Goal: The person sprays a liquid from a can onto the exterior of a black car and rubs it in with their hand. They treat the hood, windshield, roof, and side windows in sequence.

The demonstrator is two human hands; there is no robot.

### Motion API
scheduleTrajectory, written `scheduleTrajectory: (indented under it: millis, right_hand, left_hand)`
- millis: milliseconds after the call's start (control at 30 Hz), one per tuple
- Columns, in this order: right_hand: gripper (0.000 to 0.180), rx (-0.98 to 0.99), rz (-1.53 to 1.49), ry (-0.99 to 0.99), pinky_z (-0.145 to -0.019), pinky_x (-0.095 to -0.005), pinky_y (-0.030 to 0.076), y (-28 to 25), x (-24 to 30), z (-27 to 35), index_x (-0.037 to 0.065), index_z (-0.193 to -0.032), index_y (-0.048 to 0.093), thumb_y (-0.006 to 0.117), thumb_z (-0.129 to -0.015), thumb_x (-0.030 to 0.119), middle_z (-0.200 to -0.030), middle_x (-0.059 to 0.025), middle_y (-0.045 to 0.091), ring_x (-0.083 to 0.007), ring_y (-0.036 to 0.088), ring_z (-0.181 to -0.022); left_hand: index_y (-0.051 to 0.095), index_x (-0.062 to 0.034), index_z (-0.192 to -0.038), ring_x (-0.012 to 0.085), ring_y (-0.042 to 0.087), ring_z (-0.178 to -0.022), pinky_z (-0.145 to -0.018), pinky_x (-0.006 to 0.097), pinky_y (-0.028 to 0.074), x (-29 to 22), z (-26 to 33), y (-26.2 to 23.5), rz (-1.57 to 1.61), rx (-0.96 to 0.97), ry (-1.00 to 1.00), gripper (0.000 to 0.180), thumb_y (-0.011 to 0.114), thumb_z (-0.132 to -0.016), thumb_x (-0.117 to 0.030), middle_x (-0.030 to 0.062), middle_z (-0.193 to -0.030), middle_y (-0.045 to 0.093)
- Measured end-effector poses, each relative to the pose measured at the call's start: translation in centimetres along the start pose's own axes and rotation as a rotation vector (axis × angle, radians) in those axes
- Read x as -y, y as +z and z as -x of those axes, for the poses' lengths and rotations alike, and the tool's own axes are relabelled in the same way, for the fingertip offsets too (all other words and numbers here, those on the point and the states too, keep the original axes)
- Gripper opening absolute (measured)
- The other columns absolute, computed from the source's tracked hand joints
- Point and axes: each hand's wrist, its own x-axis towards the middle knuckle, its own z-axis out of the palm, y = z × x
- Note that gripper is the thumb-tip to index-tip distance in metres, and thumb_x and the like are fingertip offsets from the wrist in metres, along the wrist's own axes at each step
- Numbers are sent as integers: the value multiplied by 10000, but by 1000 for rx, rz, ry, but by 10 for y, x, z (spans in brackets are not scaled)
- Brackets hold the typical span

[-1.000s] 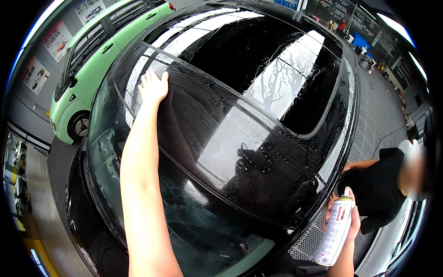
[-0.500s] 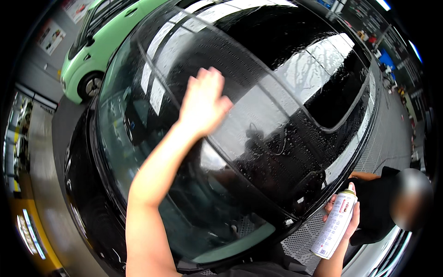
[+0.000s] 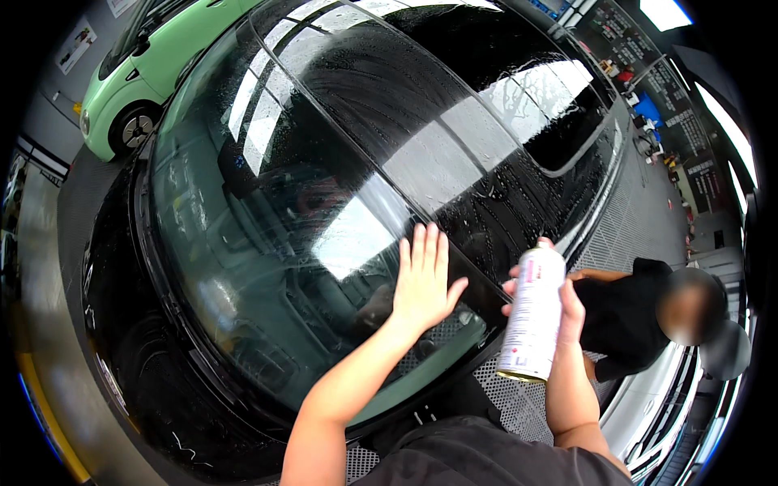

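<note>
Left hand (image 3: 423,279) open, flat on wet windshield (image 3: 267,243) of black car (image 3: 454,97). Right hand (image 3: 559,304) grips spray can (image 3: 531,316). Green car (image 3: 150,73) behind; grated floor (image 3: 640,219).

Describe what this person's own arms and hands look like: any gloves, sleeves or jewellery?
Both forearms are bare, with no sleeves reaching into view. The left hand and the right hand wear no gloves, and no rings, watch or bracelet show. A dark grey garment covers the body at the bottom edge.
</note>
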Motion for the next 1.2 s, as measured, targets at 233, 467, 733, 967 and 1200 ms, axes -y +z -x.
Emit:
scheduleTrajectory:
  millis: [233, 467, 733, 967, 1200]
  right_hand:
    - [887, 68, 82, 213, -812, -476, 610, 33, -66, 26, 210, -1604, 180, 711, -895, 160, -1174, -175, 610, -360, 705, -969]
    - [871, 228, 1095, -543, -1041, -390, 474, 77, -125, -83, 92, -1539, 371, 820, -811, 255, -1263, -184, 615, -302, 608, -1192]
    - [755, 168, 1364, -731, -901, -514, 536, 205, -188, -218, 165, -1412, 453, 793, -768, 367, -1163, -233, 571, -445, 643, -1031]
    - [746, 197, 1344, -692, -931, -487, 527, 199, -188, -236, 140, -1381, 472, 812, -743, 323, -1178, -242, 584, -433, 644, -1034]
    - [859, 301, 849, -388, -910, -408, 549, 86, -81, -203, 126, -1524, 347, 794, -796, 213, -1136, -161, 643, -284, 663, -1044]
  left_hand:
    - [302, 66, -1536, 442, 218, -1513, -1237, 554, 143, 136, 25, -54, -398, -226, -453, 826, 631, -924, -380, 268, -1605, 304]
    - [227, 78, -1562, 388, 173, -1545, -1232, 558, 158, 225, 122, -64, -350, -388, -968, 790, 410, -1051, -496, 243, -1652, 213]
    - [214, 148, -1525, 491, 139, -1521, -1231, 607, 65, 70, 214, -17, -152, -150, -517, 931, 613, -911, -428, 330, -1615, 203]
    - [183, 88, -1565, 436, 127, -1544, -1241, 569, 83, 183, 150, -62, -275, -330, -648, 827, 569, -980, -350, 282, -1648, 176]
    - [413, 61, -1456, 434, 359, -1428, -1129, 622, 287, 337, 7, -135, -434, -372, -1288, 746, 482, -1001, -526, 256, -1532, 410]
